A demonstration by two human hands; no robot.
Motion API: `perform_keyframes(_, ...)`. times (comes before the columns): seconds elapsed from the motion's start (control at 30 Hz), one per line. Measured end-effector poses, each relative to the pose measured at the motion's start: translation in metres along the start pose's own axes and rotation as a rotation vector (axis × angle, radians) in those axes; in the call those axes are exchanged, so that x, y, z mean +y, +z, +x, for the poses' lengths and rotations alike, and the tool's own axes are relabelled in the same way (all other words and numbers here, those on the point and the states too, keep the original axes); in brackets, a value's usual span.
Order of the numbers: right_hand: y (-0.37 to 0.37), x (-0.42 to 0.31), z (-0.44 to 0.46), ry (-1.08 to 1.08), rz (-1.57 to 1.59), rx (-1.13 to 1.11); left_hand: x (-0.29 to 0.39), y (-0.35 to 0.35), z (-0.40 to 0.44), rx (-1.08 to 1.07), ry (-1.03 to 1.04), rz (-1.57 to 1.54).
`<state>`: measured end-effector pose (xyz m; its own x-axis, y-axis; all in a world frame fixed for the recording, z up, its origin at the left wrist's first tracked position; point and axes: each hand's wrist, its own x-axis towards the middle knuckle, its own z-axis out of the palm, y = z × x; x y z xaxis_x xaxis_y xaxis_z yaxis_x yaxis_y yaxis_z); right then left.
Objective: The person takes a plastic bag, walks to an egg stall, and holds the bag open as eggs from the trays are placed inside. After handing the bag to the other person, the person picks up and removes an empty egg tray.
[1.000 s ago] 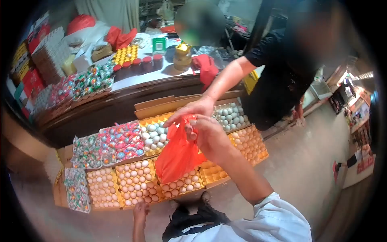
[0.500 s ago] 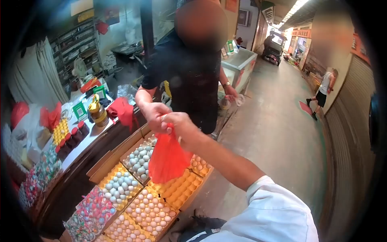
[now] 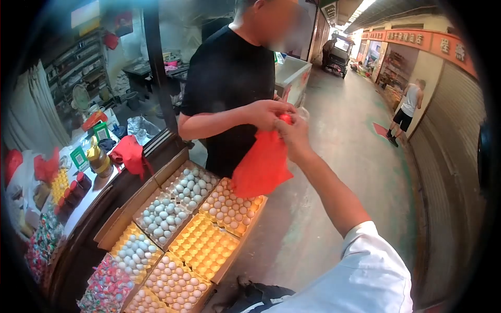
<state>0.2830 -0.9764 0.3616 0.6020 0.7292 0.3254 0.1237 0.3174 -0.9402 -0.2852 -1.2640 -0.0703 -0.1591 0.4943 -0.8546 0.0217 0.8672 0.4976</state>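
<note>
My right hand (image 3: 296,136) is closed on the gathered top of a red plastic bag (image 3: 262,164), my arm stretched forward in a white sleeve. The bag hangs above the egg trays and its contents are hidden. A person in a black T-shirt (image 3: 229,78) faces it across the stall, and that person's hand (image 3: 265,113) touches the same bunched top, close against my fingers. Below the bag lie pale brown eggs (image 3: 229,208) in a tray. My left hand is out of view.
Pale bluish eggs (image 3: 164,219), a yellow egg tray (image 3: 203,248) and colourful wrapped items (image 3: 107,284) fill the stall front. Jars (image 3: 75,188) and a bottle (image 3: 99,161) stand on the counter. Down the passage are a person in a white top (image 3: 412,99) and a three-wheeled vehicle (image 3: 338,55).
The red bag and both hands on it have moved right and slightly up in view. The person's other hand has come in towards the bag's top. The camera view has shifted.
</note>
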Motion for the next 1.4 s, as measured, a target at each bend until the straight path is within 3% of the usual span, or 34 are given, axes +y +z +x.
perform_keyframes(0.23, -0.123, 0.053, 0.044, 0.149, -0.288, 0.196, -0.018, -0.003, -0.004, -0.010, 0.030, 0.018)
perform_keyframes(0.33, -0.164, 0.075, 0.024, 0.216, -0.352, 0.226, -0.041, -0.016, -0.001, -0.021, 0.071, 0.000)
perform_keyframes(0.4, -0.190, 0.115, 0.003, -0.028, -0.844, 0.550, -0.064, -0.030, 0.006, -0.042, 0.120, -0.033)
perform_keyframes(0.47, -0.219, 0.172, -0.044, -0.096, -0.949, 0.493, -0.101, -0.056, 0.016, -0.078, 0.228, -0.103)
perform_keyframes(0.5, -0.232, 0.219, -0.071, 0.071, -0.870, 0.503, -0.117, -0.060, 0.008, -0.079, 0.256, -0.133)
perform_keyframes(0.53, -0.262, 0.292, -0.101, 0.217, -0.580, 0.273, -0.144, -0.068, -0.011, -0.022, 0.206, -0.169)
perform_keyframes(0.57, -0.238, 0.271, -0.149, 0.865, -0.705, 0.045, -0.129, -0.060, -0.028, 0.027, 0.159, -0.098)
perform_keyframes(0.6, -0.271, 0.341, -0.189, 1.125, -0.389, -0.179, -0.117, -0.053, -0.047, 0.064, 0.107, -0.024)
perform_keyframes(0.63, -0.313, 0.411, -0.248, 0.637, -0.574, -0.876, -0.120, -0.052, -0.065, 0.095, 0.063, -0.045)
perform_keyframes(0.67, -0.214, 0.332, -0.284, 1.110, -0.710, -0.659, -0.119, -0.049, -0.077, 0.129, 0.011, -0.035)
perform_keyframes(0.7, -0.202, 0.356, -0.319, 1.052, -0.736, -0.919, -0.122, -0.048, -0.087, 0.159, -0.034, -0.021)
perform_keyframes(0.73, -0.180, 0.371, -0.358, 0.987, -0.723, -0.987, -0.131, -0.051, -0.093, 0.181, -0.054, -0.029)
perform_keyframes(0.8, -0.099, 0.333, -0.396, 1.336, -0.599, -0.664, -0.151, -0.060, -0.102, 0.185, -0.150, 0.053)
perform_keyframes(0.93, -0.014, 0.364, -0.413, 1.406, -0.459, -0.668, -0.164, -0.067, -0.138, 0.223, -0.210, -0.080)
perform_keyframes(1.0, 0.020, 0.393, -0.418, 1.390, -0.198, -0.370, -0.177, -0.070, -0.152, 0.276, -0.246, -0.124)
perform_keyframes(1.03, 0.026, 0.414, -0.423, 1.406, -0.200, -0.418, -0.175, -0.068, -0.161, 0.284, -0.245, -0.134)
perform_keyframes(1.1, 0.032, 0.459, -0.420, 1.483, 0.252, -0.397, -0.179, -0.065, -0.172, 0.324, -0.250, -0.177)
perform_keyframes(1.13, 0.046, 0.450, -0.418, 1.499, 0.249, -0.442, -0.184, -0.063, -0.177, 0.333, -0.265, -0.191)
perform_keyframes(1.2, 0.066, 0.432, -0.413, 1.541, -0.076, -0.226, -0.192, -0.059, -0.182, 0.369, -0.283, -0.237)
perform_keyframes(1.27, 0.064, 0.448, -0.415, 1.548, -0.061, -0.246, -0.203, -0.053, -0.184, 0.348, -0.259, -0.273)
perform_keyframes(1.33, 0.061, 0.459, -0.416, 1.421, -0.054, -0.213, -0.217, -0.049, -0.180, 0.350, -0.242, -0.295)
perform_keyframes(1.4, 0.070, 0.420, -0.411, 1.348, -0.041, -0.170, -0.224, -0.044, -0.174, 0.341, -0.220, -0.307)
